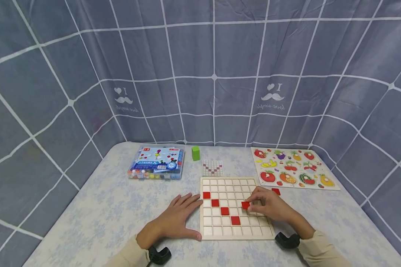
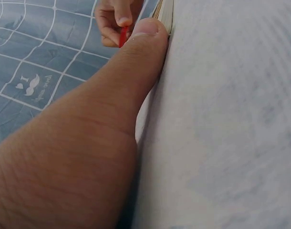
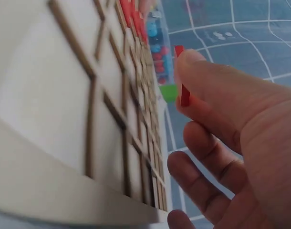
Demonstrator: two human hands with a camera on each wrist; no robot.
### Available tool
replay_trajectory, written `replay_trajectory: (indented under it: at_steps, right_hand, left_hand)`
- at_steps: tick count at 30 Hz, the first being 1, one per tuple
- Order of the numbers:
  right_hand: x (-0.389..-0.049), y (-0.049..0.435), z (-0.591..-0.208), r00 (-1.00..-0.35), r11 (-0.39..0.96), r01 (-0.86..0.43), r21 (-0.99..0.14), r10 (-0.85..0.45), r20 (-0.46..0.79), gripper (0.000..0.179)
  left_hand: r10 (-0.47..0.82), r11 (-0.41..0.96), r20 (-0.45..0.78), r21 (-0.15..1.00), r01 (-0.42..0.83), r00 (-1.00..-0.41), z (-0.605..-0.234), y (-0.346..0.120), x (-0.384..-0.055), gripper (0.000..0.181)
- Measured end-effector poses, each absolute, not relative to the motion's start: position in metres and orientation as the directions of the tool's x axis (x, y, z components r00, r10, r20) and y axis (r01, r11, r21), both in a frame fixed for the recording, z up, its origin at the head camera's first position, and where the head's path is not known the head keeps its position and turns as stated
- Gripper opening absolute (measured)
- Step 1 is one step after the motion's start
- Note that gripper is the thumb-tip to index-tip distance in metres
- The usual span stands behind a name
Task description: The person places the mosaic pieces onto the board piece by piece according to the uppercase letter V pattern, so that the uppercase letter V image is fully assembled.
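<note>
A wooden grid board (image 1: pixel 212 230) lies on the table, with several red square tiles set in a diagonal from its left side toward the lower middle. My right hand (image 1: pixel 270 203) pinches another red square tile (image 1: pixel 245 205) between thumb and forefinger over the board's right half. In the right wrist view that tile (image 3: pixel 182 76) appears edge-on, held off the board's surface. My left hand (image 1: pixel 178 218) lies with fingers spread along the board's left edge, thumb at the lower corner. The left thumb (image 2: pixel 145 43) shows close up in the left wrist view.
Behind the board lies a small pattern card (image 1: pixel 212 168), with a green block (image 1: pixel 195 153) beyond it. A clear plastic case (image 1: pixel 157 163) of colored pieces sits back left. A fruit puzzle board (image 1: pixel 295 168) lies back right, with a loose red tile (image 1: pixel 276 191) near its front edge.
</note>
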State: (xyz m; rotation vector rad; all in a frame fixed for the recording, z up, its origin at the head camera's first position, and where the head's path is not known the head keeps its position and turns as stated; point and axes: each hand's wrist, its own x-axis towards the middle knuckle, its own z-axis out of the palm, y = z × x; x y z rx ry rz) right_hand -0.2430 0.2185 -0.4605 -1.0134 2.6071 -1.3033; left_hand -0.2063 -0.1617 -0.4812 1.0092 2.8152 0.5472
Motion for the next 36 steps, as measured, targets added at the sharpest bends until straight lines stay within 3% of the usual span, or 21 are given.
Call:
replay_trajectory:
  at_steps: [6,17,36]
  right_hand:
    - [-0.2403,0.2136,-0.4614,-0.804,0.481,-0.454,-0.750,-0.583,0.113,0.017]
    - [-0.2390,0.2114,-0.4622,-0.805,0.567,-0.487,-0.665,-0.587,0.089,0.015]
    - [-0.2345,0.2093,-0.4667,-0.766,0.562,-0.592,-0.578,-0.614,0.188,0.010]
  left_hand:
    - [0.634,0.711,0.031,0.371,0.598,-0.773,-0.4796,-0.1625,-0.2055,0.106]
    - [0.629,0.717,0.019,0.371,0.590,-0.777,-0.4800,-0.1615,-0.2041,0.108]
    - [0.623,0.728,0.007,0.361,0.583,-0.782,-0.4800,-0.1611,-0.2048,0.107]
